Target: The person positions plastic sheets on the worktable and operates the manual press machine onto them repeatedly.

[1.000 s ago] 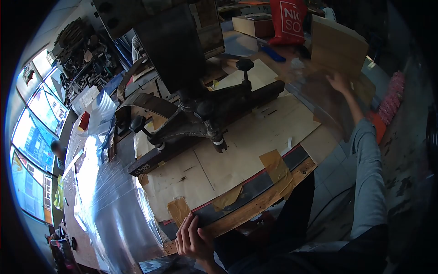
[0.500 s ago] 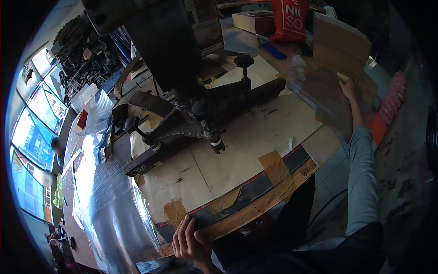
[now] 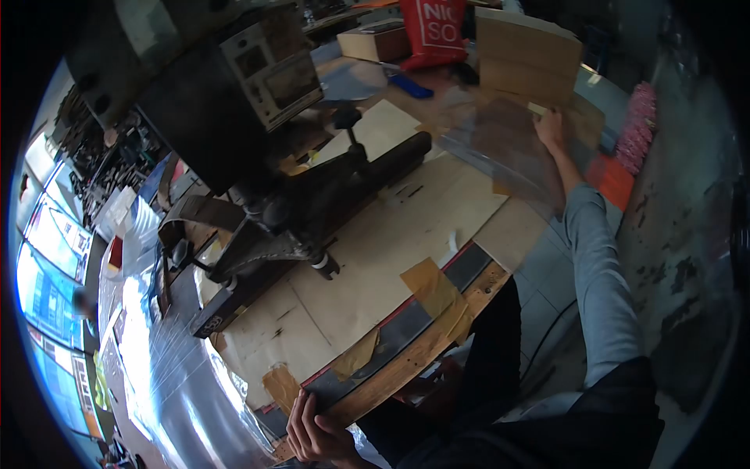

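My left hand (image 3: pixel 314 431) is closed over the near edge of a wooden board (image 3: pixel 394 381), beside brown tape (image 3: pixel 281 388). Pale sheets (image 3: pixel 375 254) lie on the board, with a dark strip and more tape along its front. A black metal clamp head (image 3: pixel 273 234) with knobs stands over them. Farther off on the right, my right hand (image 3: pixel 551 131) has its fingers closed at a small pale piece (image 3: pixel 537 109), over a clear plastic sheet (image 3: pixel 500 144) and in front of an upright cardboard box (image 3: pixel 525 59).
A red bag (image 3: pixel 434 35), a low box (image 3: pixel 373 41) and a blue object (image 3: pixel 411 86) are at the back. Shiny clear film (image 3: pixel 180 391) covers the left side. A pink fluffy thing (image 3: pixel 637 129) is at the right. A blurred person (image 3: pixel 83 301) is near the windows.
The whole view has turned, shifting the scene left. My right hand has gone from open above the clear sheet to closed at the small pale piece. My left hand has stayed on the board's edge.
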